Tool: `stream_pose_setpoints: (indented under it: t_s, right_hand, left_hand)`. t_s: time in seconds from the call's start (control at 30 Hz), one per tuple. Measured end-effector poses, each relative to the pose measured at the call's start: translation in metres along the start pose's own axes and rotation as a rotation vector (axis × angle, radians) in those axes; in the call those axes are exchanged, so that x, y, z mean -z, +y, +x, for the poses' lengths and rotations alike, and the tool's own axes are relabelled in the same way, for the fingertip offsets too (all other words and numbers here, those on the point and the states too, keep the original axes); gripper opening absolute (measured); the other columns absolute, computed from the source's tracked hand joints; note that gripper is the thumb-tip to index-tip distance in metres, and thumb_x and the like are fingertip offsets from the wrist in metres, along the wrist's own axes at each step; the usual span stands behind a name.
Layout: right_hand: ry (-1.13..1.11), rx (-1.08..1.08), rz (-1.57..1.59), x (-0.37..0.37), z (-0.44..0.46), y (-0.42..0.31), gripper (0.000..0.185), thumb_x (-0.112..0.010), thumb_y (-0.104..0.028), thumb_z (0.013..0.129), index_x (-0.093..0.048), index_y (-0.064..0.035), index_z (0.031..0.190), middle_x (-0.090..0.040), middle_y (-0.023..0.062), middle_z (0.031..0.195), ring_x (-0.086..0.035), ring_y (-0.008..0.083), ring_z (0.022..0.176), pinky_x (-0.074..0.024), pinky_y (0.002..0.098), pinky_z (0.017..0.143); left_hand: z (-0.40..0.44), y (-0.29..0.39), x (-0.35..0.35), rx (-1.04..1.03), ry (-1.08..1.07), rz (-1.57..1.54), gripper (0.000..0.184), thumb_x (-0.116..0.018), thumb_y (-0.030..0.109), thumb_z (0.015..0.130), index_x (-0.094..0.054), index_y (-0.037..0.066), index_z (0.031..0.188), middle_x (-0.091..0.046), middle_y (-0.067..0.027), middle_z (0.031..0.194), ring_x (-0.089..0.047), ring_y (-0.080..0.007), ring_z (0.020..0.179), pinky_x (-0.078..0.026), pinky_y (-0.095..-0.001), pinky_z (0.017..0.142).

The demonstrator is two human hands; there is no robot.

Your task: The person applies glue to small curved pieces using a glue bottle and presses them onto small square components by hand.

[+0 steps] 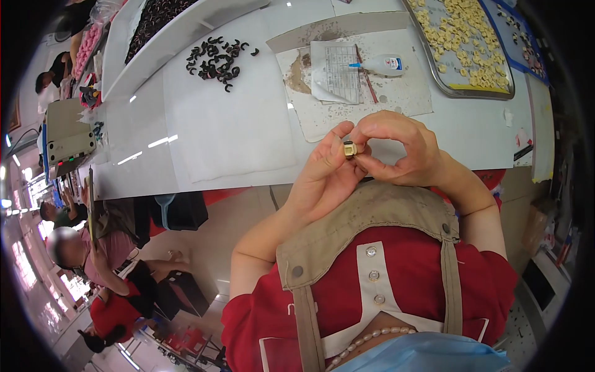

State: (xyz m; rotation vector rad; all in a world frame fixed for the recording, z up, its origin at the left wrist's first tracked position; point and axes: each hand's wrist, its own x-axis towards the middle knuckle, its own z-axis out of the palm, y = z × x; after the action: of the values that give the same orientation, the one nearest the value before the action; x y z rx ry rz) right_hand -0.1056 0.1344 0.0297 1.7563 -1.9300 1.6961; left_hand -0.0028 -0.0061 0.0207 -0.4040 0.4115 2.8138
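Note:
Close to my chest, both hands meet at the table's near edge around a small pale-yellow piece (349, 149) with a dark part along its top. The thumb and fingers of my left hand (325, 164) are closed on it from the left. From the right, my right hand (403, 146) pinches at the same piece, its thumb and forefinger bent into a ring. Fingers partly cover the piece, so its full shape is hidden. Beyond my hands, a glue bottle (383, 64) with a blue tip lies on a stained cardboard sheet (396, 102), beside a printed paper (331, 74) and a thin reddish stick (367, 77).
Loose black curved pieces (217, 62) lie on the white table (229, 136). A white bin (170, 53) at upper left holds many more. At upper right stands a metal tray (474, 93) of yellow pieces beside a blue tray (527, 59). Other people (111, 260) sit at left.

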Motion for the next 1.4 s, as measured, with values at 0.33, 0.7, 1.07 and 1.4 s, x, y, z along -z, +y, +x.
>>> stream_pose_setpoints:
  t_s: [0.33, 0.7, 1.07, 1.4]
  right_hand:
    - [-0.053, -0.012, -0.039, -0.006, 0.008, -0.003, 0.051, -0.068, 0.009, 0.064, -0.042, -0.0012, 0.107, -0.058, 0.0120, 0.087, -0.061, 0.0201, 0.070, -0.0513, 0.0291, 0.062]
    - [-0.048, -0.039, -0.070, -0.018, 0.010, -0.006, 0.050, -0.068, 0.008, 0.064, -0.042, 0.0020, 0.106, -0.058, 0.0121, 0.084, -0.061, 0.0202, 0.069, -0.0508, 0.0282, 0.062]
    - [0.077, -0.365, -0.242, 0.014, 0.000, 0.000, 0.044, -0.067, 0.001, 0.067, -0.050, -0.0005, 0.108, -0.055, 0.0129, 0.106, -0.054, 0.0223, 0.097, -0.0432, 0.0301, 0.083]
    - [0.094, -0.541, -0.347, 0.050, -0.005, 0.018, 0.031, -0.061, -0.002, 0.074, -0.054, -0.0029, 0.105, -0.062, 0.0075, 0.091, -0.058, 0.0182, 0.086, -0.0427, 0.0275, 0.079]
  left_hand:
    - [-0.005, 0.002, 0.009, -0.017, -0.043, -0.009, 0.038, -0.061, 0.022, 0.084, -0.041, 0.010, 0.114, -0.053, -0.0026, 0.099, -0.049, -0.0131, 0.096, -0.038, -0.0308, 0.087]
    - [-0.011, 0.006, 0.010, -0.022, -0.007, -0.066, 0.034, -0.059, 0.018, 0.085, -0.043, 0.010, 0.113, -0.056, -0.0034, 0.095, -0.051, -0.0139, 0.094, -0.039, -0.0300, 0.086]
    - [-0.043, 0.102, 0.062, -0.921, 0.660, 2.283, 0.010, -0.064, 0.005, 0.074, -0.060, 0.004, 0.082, -0.059, -0.0060, 0.087, -0.052, -0.0149, 0.085, -0.041, -0.0295, 0.077]
    - [0.016, 0.173, 0.079, -0.936, 0.625, 1.971, 0.011, -0.066, 0.004, 0.072, -0.060, -0.001, 0.080, -0.058, -0.0083, 0.078, -0.055, -0.0175, 0.062, -0.044, -0.0267, 0.057]
